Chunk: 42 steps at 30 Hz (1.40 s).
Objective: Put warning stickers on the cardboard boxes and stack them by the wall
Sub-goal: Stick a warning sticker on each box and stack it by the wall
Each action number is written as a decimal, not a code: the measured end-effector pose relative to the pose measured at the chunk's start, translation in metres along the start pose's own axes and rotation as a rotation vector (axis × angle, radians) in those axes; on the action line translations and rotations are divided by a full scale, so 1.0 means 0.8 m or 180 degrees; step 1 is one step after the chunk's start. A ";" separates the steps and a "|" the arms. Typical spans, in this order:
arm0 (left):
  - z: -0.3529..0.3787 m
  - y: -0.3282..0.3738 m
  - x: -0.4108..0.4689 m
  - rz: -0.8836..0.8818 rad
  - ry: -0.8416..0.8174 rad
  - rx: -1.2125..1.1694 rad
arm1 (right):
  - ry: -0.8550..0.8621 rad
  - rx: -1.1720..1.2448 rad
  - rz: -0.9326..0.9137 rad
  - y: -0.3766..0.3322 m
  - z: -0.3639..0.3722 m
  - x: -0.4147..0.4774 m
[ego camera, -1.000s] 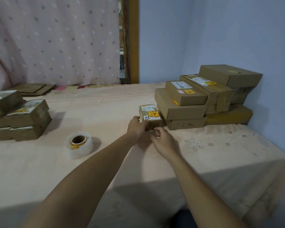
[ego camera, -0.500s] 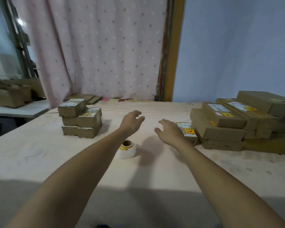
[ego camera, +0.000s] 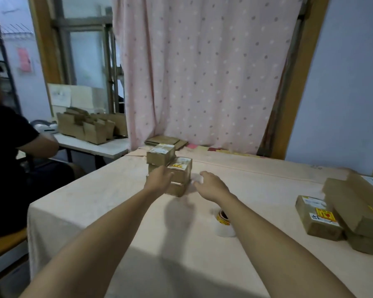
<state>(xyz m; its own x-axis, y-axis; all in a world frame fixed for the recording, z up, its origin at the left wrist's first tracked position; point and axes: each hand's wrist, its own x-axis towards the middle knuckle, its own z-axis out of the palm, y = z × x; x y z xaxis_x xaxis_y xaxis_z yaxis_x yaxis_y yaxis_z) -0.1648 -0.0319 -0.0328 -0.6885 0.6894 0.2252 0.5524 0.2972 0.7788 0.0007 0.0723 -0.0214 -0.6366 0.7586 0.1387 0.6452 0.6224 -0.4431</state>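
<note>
A small pile of cardboard boxes (ego camera: 177, 168) stands at the table's far left. My left hand (ego camera: 158, 180) reaches its near left side, fingers loose, holding nothing; contact is unclear. My right hand (ego camera: 211, 184) hovers open just right of the pile, apart from it. A sticker roll (ego camera: 223, 222) sits on the cloth, partly hidden behind my right forearm. At the right, a small box (ego camera: 317, 218) with a yellow-red warning sticker lies against the stack of larger boxes (ego camera: 357, 209) by the blue wall.
The table (ego camera: 116, 201) wears a pale pink cloth, its left edge near a seated person in black (ego camera: 7, 151). Flattened cardboard (ego camera: 164, 140) lies at the far edge under the pink curtain. A side table (ego camera: 95, 145) carries more boxes.
Both hands let go of the stickered small box by the right stack. The view swung left, and both hands have travelled across to the pile of boxes at the far left.
</note>
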 end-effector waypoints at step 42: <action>0.144 0.083 -0.005 -0.0321 0.0579 -0.1704 | 0.1483 0.2329 0.0812 0.084 0.003 0.024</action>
<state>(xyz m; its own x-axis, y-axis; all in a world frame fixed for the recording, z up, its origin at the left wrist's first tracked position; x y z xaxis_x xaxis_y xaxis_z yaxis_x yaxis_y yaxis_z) -0.0716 0.0615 -0.0497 -0.8214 0.5362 0.1945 0.1973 -0.0529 0.9789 0.0310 0.1281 -0.0507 -0.1726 0.9570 0.2332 0.2121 0.2673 -0.9400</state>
